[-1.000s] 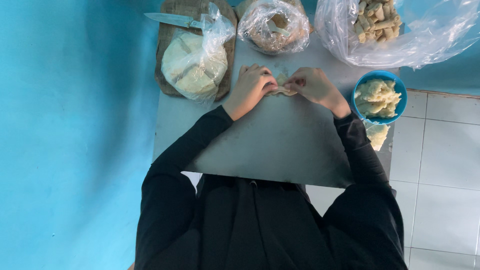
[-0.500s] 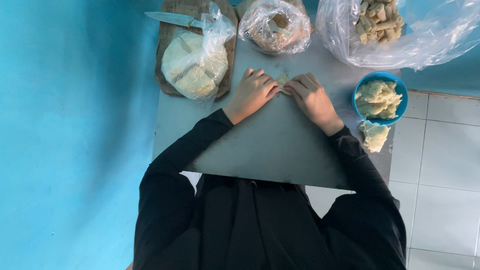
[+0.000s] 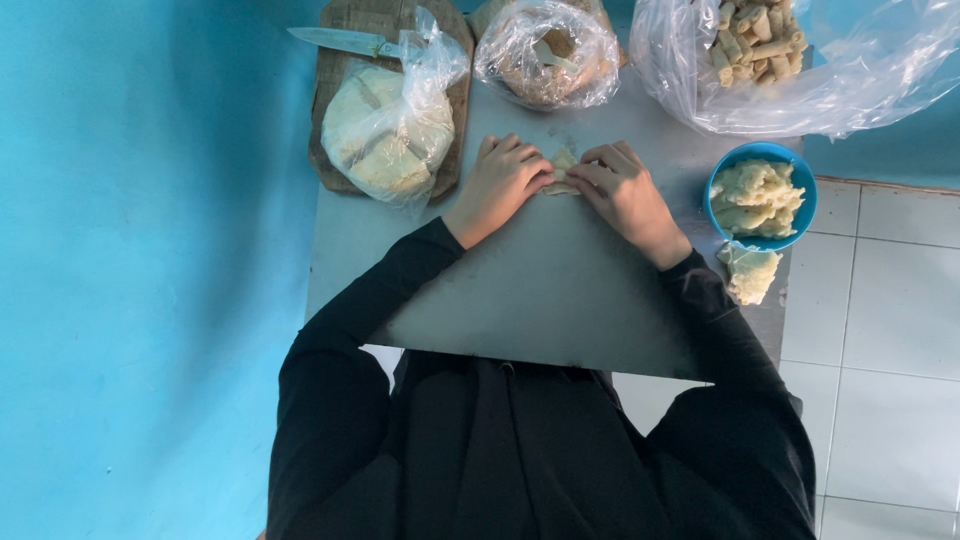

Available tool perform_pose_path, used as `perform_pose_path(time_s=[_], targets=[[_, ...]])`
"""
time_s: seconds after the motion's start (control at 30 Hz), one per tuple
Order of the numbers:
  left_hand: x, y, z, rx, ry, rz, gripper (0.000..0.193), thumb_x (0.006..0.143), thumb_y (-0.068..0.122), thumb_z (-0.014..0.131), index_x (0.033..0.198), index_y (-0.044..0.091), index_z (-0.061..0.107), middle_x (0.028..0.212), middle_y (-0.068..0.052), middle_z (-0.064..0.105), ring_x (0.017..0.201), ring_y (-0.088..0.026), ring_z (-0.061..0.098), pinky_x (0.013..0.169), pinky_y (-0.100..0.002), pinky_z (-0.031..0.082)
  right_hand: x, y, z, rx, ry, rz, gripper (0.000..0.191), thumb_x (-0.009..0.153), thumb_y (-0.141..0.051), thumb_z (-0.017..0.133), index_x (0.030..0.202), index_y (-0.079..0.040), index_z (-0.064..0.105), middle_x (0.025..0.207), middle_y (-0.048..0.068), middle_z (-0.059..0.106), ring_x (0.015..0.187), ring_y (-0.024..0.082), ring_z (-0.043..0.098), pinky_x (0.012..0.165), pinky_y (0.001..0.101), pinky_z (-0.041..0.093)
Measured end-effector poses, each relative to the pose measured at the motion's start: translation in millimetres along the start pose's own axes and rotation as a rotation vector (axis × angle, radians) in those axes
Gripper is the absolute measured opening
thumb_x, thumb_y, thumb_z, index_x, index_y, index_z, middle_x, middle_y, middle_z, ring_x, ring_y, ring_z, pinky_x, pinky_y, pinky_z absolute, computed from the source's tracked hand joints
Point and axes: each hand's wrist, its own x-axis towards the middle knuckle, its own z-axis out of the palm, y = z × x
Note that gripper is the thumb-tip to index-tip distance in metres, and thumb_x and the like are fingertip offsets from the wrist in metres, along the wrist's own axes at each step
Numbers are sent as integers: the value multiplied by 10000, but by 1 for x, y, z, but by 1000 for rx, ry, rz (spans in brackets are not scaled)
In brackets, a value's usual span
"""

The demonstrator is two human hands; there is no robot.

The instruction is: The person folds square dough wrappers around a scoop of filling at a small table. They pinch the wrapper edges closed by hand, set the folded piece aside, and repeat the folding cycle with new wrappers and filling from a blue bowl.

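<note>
Both hands are working on a small pale pastry wrapper [image 3: 561, 172] lying flat on the grey metal tabletop [image 3: 560, 300], near its far edge. The left hand [image 3: 500, 183] is pressing its fingertips onto the wrapper's left side, and the right hand [image 3: 625, 188] is pinching the right side between thumb and fingers, so both are closed lightly on the sheet, neither lifting it.

The wrapper is looking thin, and the hands are hiding most of it, so whether filling is inside cannot be told. Pulling the two sides apart too hard is likely to tear it, and a loose fold may be opening again once released.

The right sleeve is lying just beside the loose wrapper scraps [image 3: 750, 272] at the table's right edge, below the blue bowl [image 3: 808, 195]; a sweep of the forearm could be knocking them off. The bagged dough rounds [image 3: 390, 135] and the knife [image 3: 345, 41] are sitting on the wooden board [image 3: 455, 60], well apart from the fingers
</note>
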Motion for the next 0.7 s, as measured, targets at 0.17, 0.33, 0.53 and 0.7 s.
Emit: perform_pose_path(time_s=[0.17,0.33,0.53,0.7], targets=[[2,-2,-2,8,-19,13,127,951,265,729,992,145,746,983,25,666,967,-204,566,871,-379,381,4,-4,-5,21,-57,2,189,946,-70,764,1124,-20,725,1077,101,683,1006,324,635,873,419,532],[4,-1,-5,10,-27,15,119,942,252,727,997,147,723,1006,12,662,984,-217,558,878,-393,380,8,-4,-1,44,-45,30,168,940,-89,783,1087,-22,739,1026,117,668,942,317,635,820,412,533],[2,5,-4,47,-2,74,183,960,226,716,1111,134,676,1069,13,665,1045,-199,553,912,-382,384,8,4,2,82,-55,64,174,943,-116,797,1060,-5,733,1025,108,660,939,304,626,813,402,526],[3,6,2,139,45,156,219,950,263,724,1087,106,657,1035,-8,674,1028,-197,569,889,-368,392,11,7,-1,98,-86,68,154,917,-101,786,1047,-23,761,1021,118,671,958,309,610,827,409,521]])
